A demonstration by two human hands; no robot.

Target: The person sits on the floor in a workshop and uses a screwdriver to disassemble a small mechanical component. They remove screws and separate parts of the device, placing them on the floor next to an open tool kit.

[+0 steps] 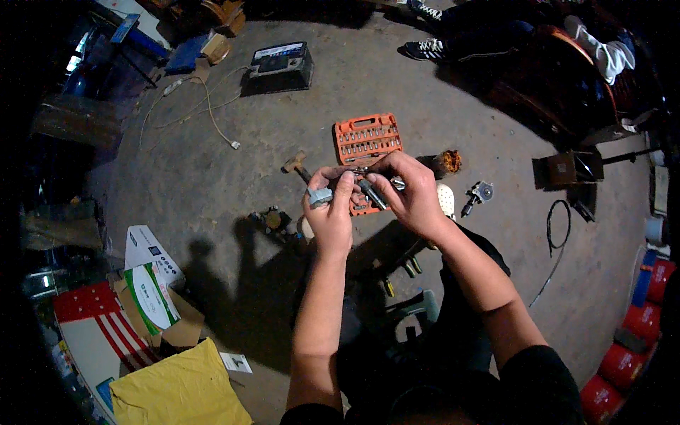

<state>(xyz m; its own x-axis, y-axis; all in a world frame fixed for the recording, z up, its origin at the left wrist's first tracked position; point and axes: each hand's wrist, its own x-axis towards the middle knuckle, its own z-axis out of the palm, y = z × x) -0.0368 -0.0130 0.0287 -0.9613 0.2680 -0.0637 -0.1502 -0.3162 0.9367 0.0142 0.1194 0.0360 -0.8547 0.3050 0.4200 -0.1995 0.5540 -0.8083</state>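
My left hand (pixel 330 216) and my right hand (pixel 414 193) meet in front of me, fingers closed. Their fingertips pinch a small dark metal part (pixel 360 170), too small to name its kind. A grey blocky piece (pixel 320 196) is also tucked against the fingers of my left hand. Between the hands shows a dark cylindrical piece with a shiny end (pixel 372 194); I cannot tell whether a hand holds it. Beyond and below them on the floor lies an open orange socket set case (pixel 367 134) with rows of metal sockets. My hands cover its nearer half.
A hammer (pixel 293 163) lies left of the case. To the right are a rusty-ended cylinder (pixel 450 162) and a metal part with a round disc (pixel 483 191). Farther off stand a car battery (pixel 278 69) and another person's shoe (pixel 425 49). Boxes and a yellow bag (pixel 177 386) sit lower left.
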